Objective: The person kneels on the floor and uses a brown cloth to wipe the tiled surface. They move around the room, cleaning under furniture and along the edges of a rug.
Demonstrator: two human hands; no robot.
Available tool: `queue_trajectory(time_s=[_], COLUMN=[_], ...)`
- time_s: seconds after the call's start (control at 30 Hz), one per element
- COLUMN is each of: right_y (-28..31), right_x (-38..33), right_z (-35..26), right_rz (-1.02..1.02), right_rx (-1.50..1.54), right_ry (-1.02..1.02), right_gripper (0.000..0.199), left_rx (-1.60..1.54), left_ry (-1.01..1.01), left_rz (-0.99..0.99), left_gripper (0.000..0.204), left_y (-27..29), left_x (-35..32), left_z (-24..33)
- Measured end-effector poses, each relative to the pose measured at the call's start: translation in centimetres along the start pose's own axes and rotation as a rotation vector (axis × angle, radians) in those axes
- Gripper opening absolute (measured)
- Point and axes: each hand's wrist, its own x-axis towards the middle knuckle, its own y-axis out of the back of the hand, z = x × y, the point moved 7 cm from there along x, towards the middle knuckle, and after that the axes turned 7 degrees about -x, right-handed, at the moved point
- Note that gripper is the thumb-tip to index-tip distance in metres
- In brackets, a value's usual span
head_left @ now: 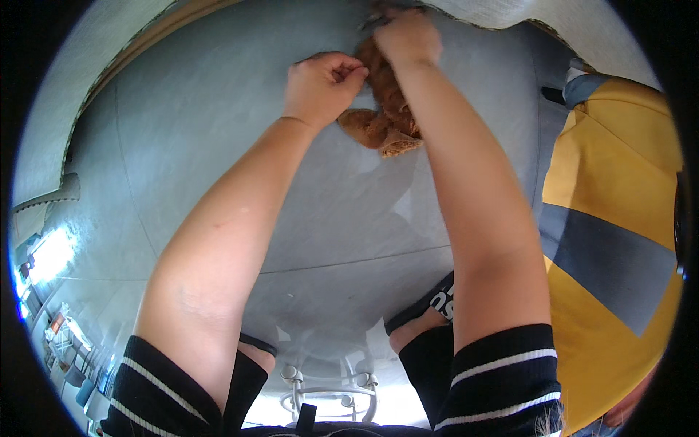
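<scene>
A brown, fuzzy, plush-like piece (389,95) with a folded lower end is between and beneath my hands, over the grey floor. My left hand (324,84) is closed, with thumb and forefinger pinched together at the piece's left edge. Whatever is in that pinch is too small to make out. Farther off, my right hand (411,36) is closed and smeared by motion at the upper end of the brown piece. A small dark thing (375,20) shows at its fingers, too blurred to name. My right wrist partly covers the piece.
Pale cloth (65,95) borders the far left, and more pale cloth (582,33) the far right. A yellow and grey cloth (619,175) fills the right side, with part of another person's hand (630,404) below it. My slippered feet and a chair's metal legs (331,393) are nearest.
</scene>
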Motion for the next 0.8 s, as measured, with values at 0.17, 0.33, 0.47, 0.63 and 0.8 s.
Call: queue_trajectory(time_s=[0.17,0.33,0.47,0.63,0.8], right_y=[1.1,2.3,2.0,7.2,3.3], right_x=[1.5,-6.9,-15.6,-23.1,-25.7], right_z=[2.8,-7.2,-1.2,9.7,10.1], right_rz=[0.51,0.011,-0.182,0.335,0.031], right_rx=[0.118,0.227,0.538,0.256,0.196], right_ry=[-0.118,0.275,0.346,0.126,0.257], right_gripper=[0.045,0.044,0.034,0.046,0.053], left_rx=[0.007,0.16,0.118,0.901,1.197], left_ry=[-0.028,0.016,-0.177,-0.342,0.171], left_rz=[-0.009,-0.16,-0.198,-0.104,-0.413], left_gripper=[0.011,0.009,0.01,0.054,0.076], left_y=[-1.0,1.7,6.1,7.2,6.5], left_x=[0.1,-2.7,-8.1,-7.6,-6.7], left_z=[1.3,0.1,3.2,4.5,2.1])
